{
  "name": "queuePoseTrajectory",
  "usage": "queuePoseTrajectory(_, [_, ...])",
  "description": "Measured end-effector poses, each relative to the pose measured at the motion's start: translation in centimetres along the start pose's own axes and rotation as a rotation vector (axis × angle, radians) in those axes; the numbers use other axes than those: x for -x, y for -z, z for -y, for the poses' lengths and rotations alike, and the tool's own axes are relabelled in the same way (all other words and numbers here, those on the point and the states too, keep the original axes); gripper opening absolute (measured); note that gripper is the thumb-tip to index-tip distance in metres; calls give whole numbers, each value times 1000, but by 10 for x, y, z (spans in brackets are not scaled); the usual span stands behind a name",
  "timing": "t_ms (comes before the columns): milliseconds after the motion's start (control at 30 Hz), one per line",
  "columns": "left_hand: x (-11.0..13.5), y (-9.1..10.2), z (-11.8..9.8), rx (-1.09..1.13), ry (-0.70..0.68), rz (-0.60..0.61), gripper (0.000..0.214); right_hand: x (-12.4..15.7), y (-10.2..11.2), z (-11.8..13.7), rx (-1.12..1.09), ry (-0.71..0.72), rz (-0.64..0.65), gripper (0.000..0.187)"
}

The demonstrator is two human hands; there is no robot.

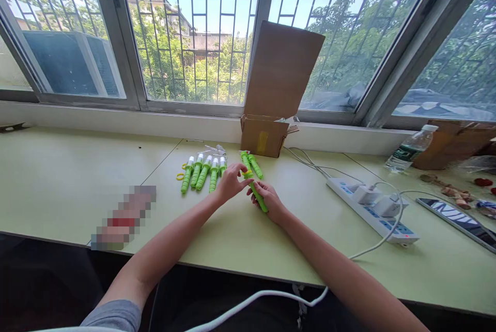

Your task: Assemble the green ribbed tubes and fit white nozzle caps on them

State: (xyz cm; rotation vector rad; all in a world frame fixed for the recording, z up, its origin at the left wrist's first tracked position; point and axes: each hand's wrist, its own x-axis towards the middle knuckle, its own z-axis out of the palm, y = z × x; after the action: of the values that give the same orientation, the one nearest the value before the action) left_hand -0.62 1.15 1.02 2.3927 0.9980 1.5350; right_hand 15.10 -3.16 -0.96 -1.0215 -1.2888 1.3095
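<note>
My right hand is closed round the body of a green ribbed tube, which tilts over the table. At its upper end is a yellow ring-like part, pinched by the fingers of my left hand. Just left of my left hand lies a row of several similar green tubes with white upper ends. Yellow rings show at the row's left edge. Behind my hands, two more green tubes lie close to a cardboard box.
The open cardboard box stands against the window wall. Clear plastic pieces lie behind the row. To the right are a white power strip with cables, a phone and a water bottle. A pixelated patch covers something at left.
</note>
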Motion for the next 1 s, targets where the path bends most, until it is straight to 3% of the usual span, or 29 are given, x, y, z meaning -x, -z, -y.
queuePoseTrajectory(1000, [1,1,0,13,16,5,28,-4,9,-4,-125,-38,66,33])
